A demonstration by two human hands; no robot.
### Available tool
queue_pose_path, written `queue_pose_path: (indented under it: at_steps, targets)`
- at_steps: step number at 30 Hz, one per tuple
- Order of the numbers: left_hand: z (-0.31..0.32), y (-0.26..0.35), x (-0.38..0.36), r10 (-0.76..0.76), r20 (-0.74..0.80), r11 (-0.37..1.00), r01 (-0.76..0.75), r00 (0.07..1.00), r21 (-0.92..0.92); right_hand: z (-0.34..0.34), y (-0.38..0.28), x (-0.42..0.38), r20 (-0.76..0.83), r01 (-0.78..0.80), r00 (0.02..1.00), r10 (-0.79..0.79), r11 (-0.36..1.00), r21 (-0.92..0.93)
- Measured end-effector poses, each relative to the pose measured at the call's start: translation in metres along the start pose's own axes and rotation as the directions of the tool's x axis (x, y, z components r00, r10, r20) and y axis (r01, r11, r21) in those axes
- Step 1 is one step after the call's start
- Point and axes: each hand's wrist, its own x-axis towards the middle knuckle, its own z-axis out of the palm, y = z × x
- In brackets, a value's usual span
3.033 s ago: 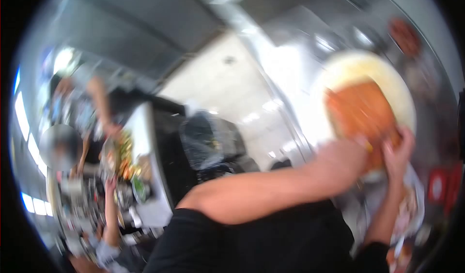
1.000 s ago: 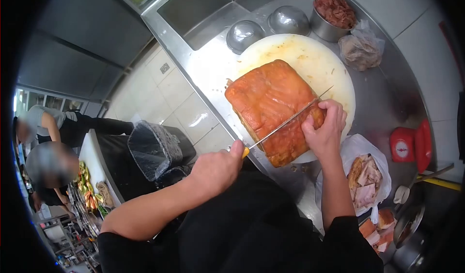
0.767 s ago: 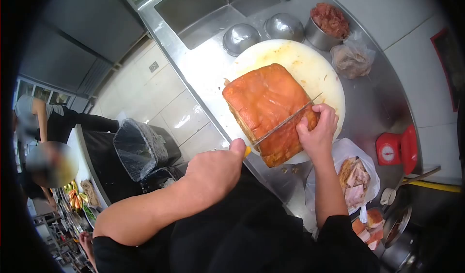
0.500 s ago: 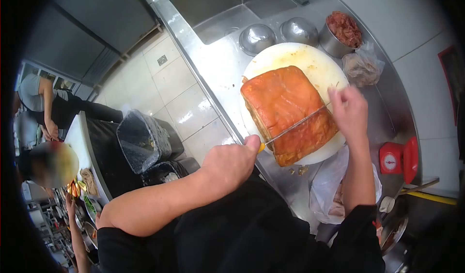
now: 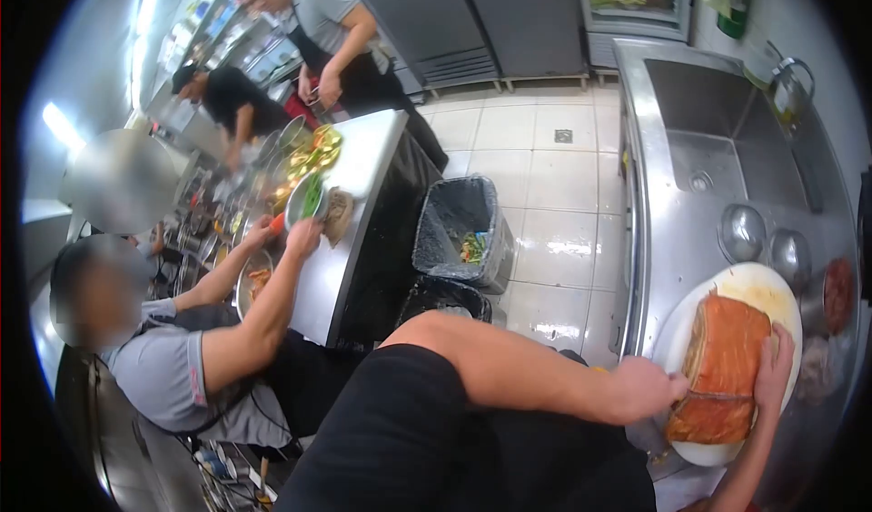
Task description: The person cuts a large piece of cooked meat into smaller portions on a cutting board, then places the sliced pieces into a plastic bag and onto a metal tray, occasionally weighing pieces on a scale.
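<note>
On the round white cutting board [image 5: 788,305] lies a thick orange-brown slab [image 5: 738,335] that looks like cooked meat, with paler layers along its side. My left hand [image 5: 640,391] is closed round the handle of a knife. The narrow knife blade [image 5: 722,394] runs across the slab near its lower end, and a dark line crosses the surface there. At the slab's right edge, my right hand [image 5: 774,364] rests against it with the fingers stretched out. Some scraps [image 5: 660,457] lie by the board's lower left edge.
Beyond the board are two metal domes [image 5: 743,232], a sink [image 5: 686,158] and a container of reddish meat [image 5: 837,296]. Lined bins [image 5: 459,230] stand on the tiled floor. A co-worker [image 5: 173,357] handles a bowl at the white counter [image 5: 363,171]; others work behind.
My view has swung left, so the board now appears at the lower right. My right hand has moved from the blade's far end to the slab's edge. The left hand still grips the knife.
</note>
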Motion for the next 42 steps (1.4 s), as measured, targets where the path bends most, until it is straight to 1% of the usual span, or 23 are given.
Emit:
queue_pose_path:
  at_steps: [1, 2, 4, 6, 7, 9, 11, 14, 15, 17, 18, 20, 21, 23, 26, 29, 32, 33, 35, 36, 38, 41, 42]
  targets:
    - [-0.01, 0.01, 0.001, -0.016, 0.021, 0.998, 0.015, 1.0, 0.056, 0.007, 0.017, 0.001, 0.001, -0.04, 0.999, 0.041, 0.987, 0.153]
    - [-0.016, 0.017, 0.001, -0.028, 0.048, 0.994, 0.023, 0.998, 0.11, 0.006, 0.019, 0.002, 0.007, -0.016, 1.0, 0.015, 0.99, 0.139]
    - [-0.002, 0.011, 0.002, 0.011, -0.041, 0.994, -0.006, 0.999, 0.111, 0.003, 0.019, -0.002, 0.008, 0.013, 1.0, -0.014, 0.993, 0.119]
    - [0.021, -0.008, 0.001, 0.043, -0.169, 0.995, -0.026, 0.985, 0.101, 0.001, 0.007, -0.001, -0.008, 0.004, 1.0, -0.005, 1.0, -0.022]
    - [0.028, -0.013, 0.0, 0.058, -0.2, 0.996, -0.042, 0.978, 0.084, -0.001, 0.002, 0.001, -0.006, 0.012, 1.0, -0.012, 0.995, -0.096]
    - [0.032, -0.022, -0.001, 0.097, -0.267, 0.994, -0.079, 0.959, 0.076, -0.002, 0.013, 0.004, 0.015, 0.006, 1.0, -0.004, 0.99, -0.142]
    - [0.028, -0.024, 0.004, 0.094, -0.208, 0.995, -0.083, 0.974, 0.061, -0.001, 0.029, 0.007, 0.026, 0.011, 1.0, -0.007, 0.986, -0.166]
    - [0.012, -0.022, 0.001, 0.112, -0.147, 0.993, -0.115, 0.983, -0.012, -0.002, 0.038, 0.012, 0.08, 0.007, 0.997, -0.004, 0.999, -0.043]
    - [0.006, -0.019, 0.0, 0.125, -0.127, 0.99, -0.132, 0.984, -0.048, -0.002, 0.041, 0.012, 0.099, 0.022, 0.995, -0.027, 0.999, 0.043]
    - [-0.015, 0.002, 0.003, 0.107, 0.011, 0.994, -0.107, 0.994, -0.033, 0.002, 0.051, 0.014, 0.131, 0.04, 0.989, -0.07, 0.975, 0.218]
    - [-0.023, 0.007, 0.005, 0.094, 0.08, 0.995, -0.092, 0.992, -0.024, 0.003, 0.052, 0.017, 0.14, 0.077, 0.984, -0.114, 0.965, 0.249]
    - [-0.002, -0.001, 0.011, 0.098, -0.08, 0.991, -0.104, 0.992, -0.079, 0.0, 0.057, 0.019, 0.156, 0.135, 0.969, -0.189, 0.943, 0.304]
    - [0.008, -0.007, 0.014, 0.099, -0.154, 0.988, -0.116, 0.983, -0.106, 0.0, 0.053, 0.018, 0.143, 0.109, 0.98, -0.138, 0.976, 0.19]
    - [0.015, -0.022, 0.002, 0.054, -0.145, 0.994, -0.067, 0.988, -0.088, 0.0, 0.033, 0.011, 0.107, 0.034, 0.994, -0.03, 0.999, -0.04]
    - [0.012, -0.025, -0.003, 0.04, -0.123, 0.998, -0.046, 0.992, -0.051, -0.005, 0.017, 0.006, 0.038, 0.01, 0.999, -0.004, 0.989, -0.15]
    - [0.015, -0.012, 0.007, 0.012, -0.114, 0.997, -0.02, 0.993, -0.068, 0.004, 0.05, 0.016, 0.026, 0.066, 0.997, -0.067, 0.997, 0.05]
    - [0.015, -0.003, 0.018, -0.012, -0.115, 0.998, 0.005, 0.993, -0.061, 0.015, 0.062, 0.017, -0.019, 0.087, 0.996, -0.087, 0.905, 0.417]
    - [0.016, -0.001, 0.022, -0.009, -0.122, 0.999, 0.003, 0.993, -0.052, 0.012, 0.069, 0.016, 0.007, 0.106, 0.993, -0.114, 0.944, 0.314]
    - [0.024, -0.017, 0.015, 0.02, -0.159, 0.998, -0.029, 0.987, -0.049, 0.0, 0.05, 0.015, 0.058, 0.147, 0.986, -0.153, 0.984, 0.096]
    - [0.022, -0.025, 0.006, 0.037, -0.171, 0.998, -0.044, 0.985, -0.037, 0.001, 0.046, 0.012, 0.051, 0.118, 0.991, -0.125, 0.987, 0.112]
    - [0.014, -0.015, 0.005, 0.0, -0.112, 0.998, -0.007, 0.994, -0.063, 0.0, 0.041, 0.012, 0.073, 0.08, 0.993, -0.09, 0.987, 0.136]
    - [-0.001, 0.002, 0.016, -0.074, -0.018, 0.994, 0.073, 0.997, -0.077, 0.02, 0.076, 0.017, 0.008, 0.062, 0.997, -0.074, 0.89, 0.451]
    - [-0.012, 0.004, 0.008, -0.038, -0.016, 0.999, 0.038, 0.999, -0.035, 0.024, 0.071, 0.019, 0.015, 0.071, 0.996, -0.087, 0.893, 0.444]
